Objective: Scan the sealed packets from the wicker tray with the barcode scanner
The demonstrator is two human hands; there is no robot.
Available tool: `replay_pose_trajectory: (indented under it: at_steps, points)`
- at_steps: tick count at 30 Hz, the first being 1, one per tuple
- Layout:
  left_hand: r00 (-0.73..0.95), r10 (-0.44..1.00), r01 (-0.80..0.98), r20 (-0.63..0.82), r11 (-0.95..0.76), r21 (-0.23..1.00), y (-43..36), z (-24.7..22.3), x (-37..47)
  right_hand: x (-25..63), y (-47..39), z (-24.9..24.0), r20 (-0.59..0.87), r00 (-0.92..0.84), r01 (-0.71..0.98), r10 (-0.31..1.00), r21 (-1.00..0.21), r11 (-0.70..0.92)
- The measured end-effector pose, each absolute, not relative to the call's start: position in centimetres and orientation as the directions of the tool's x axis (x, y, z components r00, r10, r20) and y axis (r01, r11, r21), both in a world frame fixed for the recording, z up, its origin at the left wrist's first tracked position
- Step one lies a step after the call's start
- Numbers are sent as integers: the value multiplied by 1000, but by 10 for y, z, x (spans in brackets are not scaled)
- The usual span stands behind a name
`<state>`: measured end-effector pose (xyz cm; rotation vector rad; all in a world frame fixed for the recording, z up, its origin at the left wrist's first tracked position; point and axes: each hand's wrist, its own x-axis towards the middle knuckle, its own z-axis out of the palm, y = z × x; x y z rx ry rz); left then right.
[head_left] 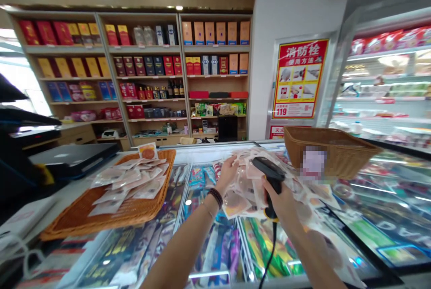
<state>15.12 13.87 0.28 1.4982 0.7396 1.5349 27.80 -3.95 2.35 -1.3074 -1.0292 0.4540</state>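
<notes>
My right hand (276,192) is wrapped round the handle of a black and yellow barcode scanner (271,171), whose head points to the upper left over the packets. A black cable hangs from its handle. At the left edge of the pile of flat, clear-wrapped packets (240,197), my left hand (228,173) has its fingers closed on a packet; their tips are partly hidden. The pile lies on the glass top of a freezer (193,235). More such packets (129,179) lie in a shallow orange wicker tray (72,222) to the left.
A deep brown wicker basket (336,150) stands on the glass behind and right of the pile. At the left are a flat dark device (74,156) and white cables (20,248). Shelves (182,78) of boxes and bottles line the back wall; a red poster (299,80) hangs beside them.
</notes>
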Motion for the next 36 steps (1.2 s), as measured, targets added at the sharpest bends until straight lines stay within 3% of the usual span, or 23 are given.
replay_pose_trajectory:
  at_steps: [4, 9, 13, 15, 17, 19, 22, 25, 30, 36]
  points:
    - [60, 873, 24, 483, -485, 874, 133, 6, 81, 248, -24, 25, 352, 435, 210, 829, -935, 287]
    - [-85, 868, 84, 490, -484, 871, 123, 21, -24, 191, 1, 28, 340, 271, 109, 901, -940, 322]
    - [-229, 876, 193, 425, -387, 902, 113, 28, -106, 143, 16, 28, 329, 161, 46, 931, -944, 326]
    - [-267, 886, 328, 379, -286, 900, 107, 28, -140, 122, 21, 27, 314, 101, 26, 944, -950, 313]
    - [-285, 899, 543, 333, -136, 829, 102, 24, -166, 105, 23, 24, 301, 48, 22, 952, -953, 301]
    - [-286, 916, 743, 281, 27, 669, 98, 18, -180, 93, 24, 19, 302, 21, 30, 953, -953, 301]
    - [-259, 941, 897, 219, 150, 416, 98, 9, -183, 85, 23, 12, 294, 6, 58, 956, -954, 293]
    - [-210, 953, 941, 217, 137, 310, 103, 4, -175, 87, 22, 6, 273, 24, 76, 962, -960, 270]
    - [-238, 931, 893, 278, 97, 440, 106, 4, -172, 93, 20, 6, 246, 75, 108, 966, -965, 237]
    - [-234, 936, 904, 264, 109, 413, 99, 6, -175, 93, 15, 10, 235, 56, 139, 970, -964, 226]
